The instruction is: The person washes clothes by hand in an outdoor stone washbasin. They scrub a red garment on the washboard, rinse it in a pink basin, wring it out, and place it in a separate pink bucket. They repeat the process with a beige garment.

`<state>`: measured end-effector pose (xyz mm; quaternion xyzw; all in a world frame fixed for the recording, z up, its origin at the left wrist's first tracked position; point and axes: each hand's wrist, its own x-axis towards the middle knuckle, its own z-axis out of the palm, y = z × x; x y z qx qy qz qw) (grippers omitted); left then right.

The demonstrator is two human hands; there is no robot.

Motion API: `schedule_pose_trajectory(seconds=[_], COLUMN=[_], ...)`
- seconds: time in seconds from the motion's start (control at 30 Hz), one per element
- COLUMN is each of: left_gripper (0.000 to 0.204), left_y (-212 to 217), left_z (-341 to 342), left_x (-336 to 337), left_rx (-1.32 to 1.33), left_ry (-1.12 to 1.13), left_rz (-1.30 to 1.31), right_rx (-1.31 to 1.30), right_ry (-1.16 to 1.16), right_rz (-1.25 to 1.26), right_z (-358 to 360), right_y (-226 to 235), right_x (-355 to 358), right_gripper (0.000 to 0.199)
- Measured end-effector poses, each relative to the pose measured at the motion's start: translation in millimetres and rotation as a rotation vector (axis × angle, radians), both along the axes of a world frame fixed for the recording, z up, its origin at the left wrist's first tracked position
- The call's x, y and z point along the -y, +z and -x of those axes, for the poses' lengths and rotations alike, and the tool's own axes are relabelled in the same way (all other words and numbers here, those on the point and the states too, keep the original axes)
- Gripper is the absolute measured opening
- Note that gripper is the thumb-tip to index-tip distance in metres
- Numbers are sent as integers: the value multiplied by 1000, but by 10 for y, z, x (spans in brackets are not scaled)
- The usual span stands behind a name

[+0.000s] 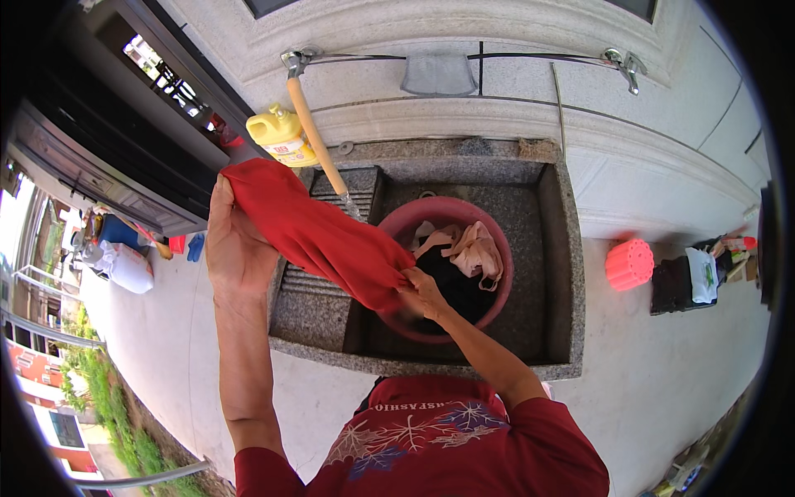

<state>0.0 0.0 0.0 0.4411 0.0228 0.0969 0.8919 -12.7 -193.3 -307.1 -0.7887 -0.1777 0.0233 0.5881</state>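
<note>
A red cloth garment [319, 236] is stretched slantwise between my two hands, above the washboard side of a stone sink [571, 273]. My left hand [236, 244] grips its upper left end, with the thumb showing and most fingers hidden by the fabric. At the lower right end, the fingers of my right hand [424, 296] are closed on the bunched cloth, beside a pink basin [497, 228]. Inside that basin lie light pink clothes [478, 253] and a black garment [455, 286]. Water runs from a tan hose [310, 124], partly hidden behind the red cloth.
A yellow jug [281, 137] stands by the sink's far left corner. The ribbed washboard [319, 280] forms the sink's left part. Two taps are on the wall, where a grey cloth [439, 74] hangs over a pipe. A pink stool [629, 265] stands to the right.
</note>
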Motion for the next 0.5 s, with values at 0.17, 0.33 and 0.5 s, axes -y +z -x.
schedule_pose_trajectory(seconds=[0.17,0.33,0.5], left_gripper=[20,18,16], left_y=[-116,-484,-942], left_z=[49,-18,-103], left_x=[-270,-746,-705], left_rx=[71,58,45], left_ry=[251,447,441], left_rz=[-125,-183,-562], right_rx=[-43,-88,-276], right_ry=[-63,-100,-57], right_rz=[-272,-343,-810], right_z=[-324,-555,-469], right_y=[779,1606,2087], right_x=[817,1358,1404], right_gripper=[15,12,15])
